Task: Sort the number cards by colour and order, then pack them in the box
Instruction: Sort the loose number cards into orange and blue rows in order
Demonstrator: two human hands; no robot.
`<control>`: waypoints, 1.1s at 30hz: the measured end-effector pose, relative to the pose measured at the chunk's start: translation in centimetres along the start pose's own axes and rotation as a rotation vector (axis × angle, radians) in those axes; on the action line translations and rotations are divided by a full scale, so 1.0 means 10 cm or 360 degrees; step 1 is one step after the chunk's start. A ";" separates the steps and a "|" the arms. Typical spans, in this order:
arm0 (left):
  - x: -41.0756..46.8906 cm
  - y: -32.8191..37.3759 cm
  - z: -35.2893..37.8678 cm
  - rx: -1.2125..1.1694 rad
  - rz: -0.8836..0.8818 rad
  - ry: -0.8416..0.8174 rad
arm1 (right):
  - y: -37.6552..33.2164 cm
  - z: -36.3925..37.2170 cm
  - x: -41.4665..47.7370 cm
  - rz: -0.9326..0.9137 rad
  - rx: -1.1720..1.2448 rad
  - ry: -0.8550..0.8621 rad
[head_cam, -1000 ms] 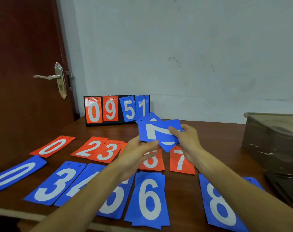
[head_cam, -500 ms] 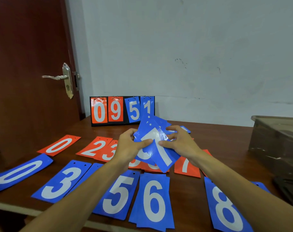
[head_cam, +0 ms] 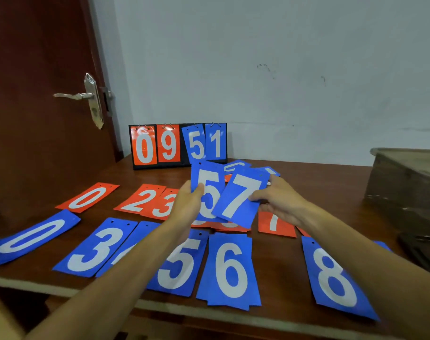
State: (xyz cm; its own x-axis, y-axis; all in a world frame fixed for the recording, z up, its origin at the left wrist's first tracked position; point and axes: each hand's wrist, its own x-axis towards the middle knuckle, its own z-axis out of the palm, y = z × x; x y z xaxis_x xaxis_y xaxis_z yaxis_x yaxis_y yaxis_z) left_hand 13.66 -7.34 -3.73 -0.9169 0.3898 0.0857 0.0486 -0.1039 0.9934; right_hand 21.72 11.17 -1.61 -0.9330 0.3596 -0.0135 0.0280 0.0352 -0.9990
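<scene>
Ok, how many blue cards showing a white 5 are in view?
3: a hanging blue 5 card on the black scoreboard; a held blue 5 card in the left hand; a flat blue 5 card in the front row, beside the blue 6 card. Others may be hidden.

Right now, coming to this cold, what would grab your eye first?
Centre frame, the left hand grips a blue 5 card and the right hand pinches a blue 7 card overlapping it. Nearer the camera, big blue cards lie in a row, from the blue 0 card to the blue 8 card. At the back stands a scoreboard reading 0951.
</scene>
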 end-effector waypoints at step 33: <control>-0.47 -0.11 0.15 0.0338 -0.0033 -0.0128 | 0.29 -0.44 -0.58 -0.0614 -0.1955 0.0050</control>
State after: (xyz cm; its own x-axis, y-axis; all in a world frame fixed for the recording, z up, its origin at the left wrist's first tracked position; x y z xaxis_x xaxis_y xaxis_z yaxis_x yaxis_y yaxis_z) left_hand 18.46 -7.70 -5.08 -0.8845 0.4623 0.0627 0.1204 0.0964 0.9880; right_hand 28.82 13.25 -4.26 -0.9462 0.1553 0.2838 0.0855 0.9661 -0.2436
